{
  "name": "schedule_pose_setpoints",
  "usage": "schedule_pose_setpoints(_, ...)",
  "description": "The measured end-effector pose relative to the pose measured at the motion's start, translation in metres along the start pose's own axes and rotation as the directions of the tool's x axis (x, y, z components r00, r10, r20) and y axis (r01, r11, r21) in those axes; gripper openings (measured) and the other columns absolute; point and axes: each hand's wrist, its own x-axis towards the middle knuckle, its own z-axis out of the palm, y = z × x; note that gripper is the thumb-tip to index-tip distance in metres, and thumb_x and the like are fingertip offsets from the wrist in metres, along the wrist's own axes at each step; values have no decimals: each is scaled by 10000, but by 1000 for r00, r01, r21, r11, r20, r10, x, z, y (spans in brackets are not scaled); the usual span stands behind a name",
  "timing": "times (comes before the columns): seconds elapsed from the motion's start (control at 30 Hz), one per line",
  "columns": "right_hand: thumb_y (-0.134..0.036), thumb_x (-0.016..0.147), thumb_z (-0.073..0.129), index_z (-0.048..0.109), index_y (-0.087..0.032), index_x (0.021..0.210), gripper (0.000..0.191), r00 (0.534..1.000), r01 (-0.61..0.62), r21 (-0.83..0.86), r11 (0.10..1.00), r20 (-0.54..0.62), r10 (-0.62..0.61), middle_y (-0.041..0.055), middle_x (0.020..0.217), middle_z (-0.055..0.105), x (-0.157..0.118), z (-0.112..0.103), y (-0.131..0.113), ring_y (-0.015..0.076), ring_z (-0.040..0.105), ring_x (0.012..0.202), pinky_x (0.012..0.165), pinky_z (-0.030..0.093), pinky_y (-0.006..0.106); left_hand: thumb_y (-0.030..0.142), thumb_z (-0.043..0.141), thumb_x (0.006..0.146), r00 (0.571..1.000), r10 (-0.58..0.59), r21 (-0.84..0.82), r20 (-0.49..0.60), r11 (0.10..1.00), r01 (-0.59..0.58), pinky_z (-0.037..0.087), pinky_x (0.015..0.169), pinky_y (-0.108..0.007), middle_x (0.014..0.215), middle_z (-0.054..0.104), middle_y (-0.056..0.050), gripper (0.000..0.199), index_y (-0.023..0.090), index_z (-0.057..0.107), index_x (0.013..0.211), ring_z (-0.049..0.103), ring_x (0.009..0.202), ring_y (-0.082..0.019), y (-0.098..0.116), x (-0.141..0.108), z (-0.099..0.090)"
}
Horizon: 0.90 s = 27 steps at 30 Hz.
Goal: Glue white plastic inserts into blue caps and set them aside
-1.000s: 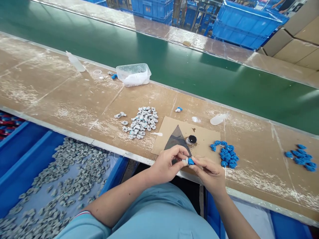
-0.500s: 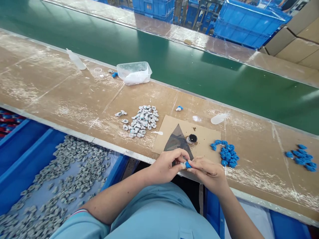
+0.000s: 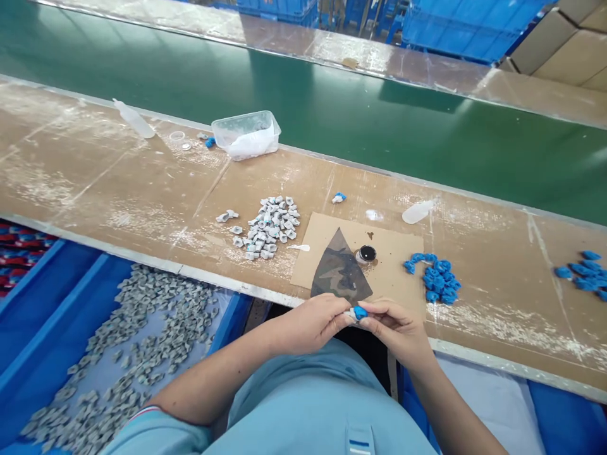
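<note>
A green conveyor belt (image 3: 284, 107) runs below blue plastic crates (image 3: 465, 31).

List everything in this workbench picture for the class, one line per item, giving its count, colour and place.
conveyor belt: one, green, behind the bench
workbench: one, brown, in front of the belt
plastic tub: one, clear, on the bench
squeeze bottles: two, translucent, on the bench
small parts: many, grey, heaped on the bench
blue parts: many, blue, heaped right of the cardboard
cardboard sheet: one, tan, on the bench
small pot: one, black, on the cardboard
crate: one, blue, below the bench, holding many grey parts
held part: one, blue and grey, between the hands
left hand: one, pinching the held part
right hand: one, pinching the held part
</note>
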Motion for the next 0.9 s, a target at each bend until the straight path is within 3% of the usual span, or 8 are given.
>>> schedule_pose_setpoints(0.13, -272, 802, 701, 756, -274, 941, 150, 978, -197, 136, 971, 102, 185, 18, 754, 682, -12, 7, 0, 103, 658, 565, 535, 566, 200, 422, 195, 972, 994, -28, -35, 107, 999, 32, 401, 689, -260, 777, 549, -37, 411, 187, 499, 825, 495, 710, -153, 0, -15, 9)
schedule_pose_setpoints(0.23, -281, 778, 725, 765, -268, 900, 129, 962, -273, 194, 942, 81, 262, 15, 738, 678, -24, 12, 2, 106, 662, 560, 537, 571, 203, 451, 171, 972, 987, -91, -41, 133, 994, 97, 402, 701, -263, 790, 545, -39, 444, 178, 498, 843, 493, 729, -153, 2, -23, 16)
schedule_pose_setpoints(0.37, -246, 772, 728, 769, -268, 892, 129, 970, -241, 148, 959, 34, 239, 5, 673, 655, -37, 14, 4, 99, 650, 528, 507, 551, 184, 442, 163, 975, 977, -98, -22, 191, 994, 104, 406, 708, -263, 802, 558, -39, 445, 179, 497, 845, 503, 745, -150, 4, -27, 20)
schedule_pose_setpoints(0.63, -249, 782, 711, 768, -252, 893, 125, 975, -215, 108, 971, 87, 206, 13, 667, 653, -41, 10, 6, 112, 650, 514, 487, 548, 196, 398, 173, 979, 955, -62, 86, 289, 996, 38, 396, 662, -257, 731, 527, -21, 412, 183, 490, 826, 485, 682, -145, 1, -24, 24)
schedule_pose_setpoints(0.8, -284, 782, 710, 758, -217, 822, 92, 968, -250, 91, 964, 54, 246, 12, 656, 643, -44, 10, 11, 111, 639, 514, 490, 538, 207, 444, 176, 972, 953, -77, 11, 291, 997, 77, 423, 695, -266, 771, 560, -38, 443, 179, 502, 830, 520, 722, -152, -5, -19, 28)
schedule_pose_setpoints(0.9, -388, 796, 687, 718, -190, 821, 202, 946, -323, 127, 938, 62, 318, 11, 660, 635, -46, 12, 16, 117, 631, 531, 518, 540, 236, 439, 179, 974, 959, -75, -84, 274, 991, 102, 424, 726, -265, 835, 593, -48, 449, 171, 521, 859, 536, 767, -149, -3, -17, 27)
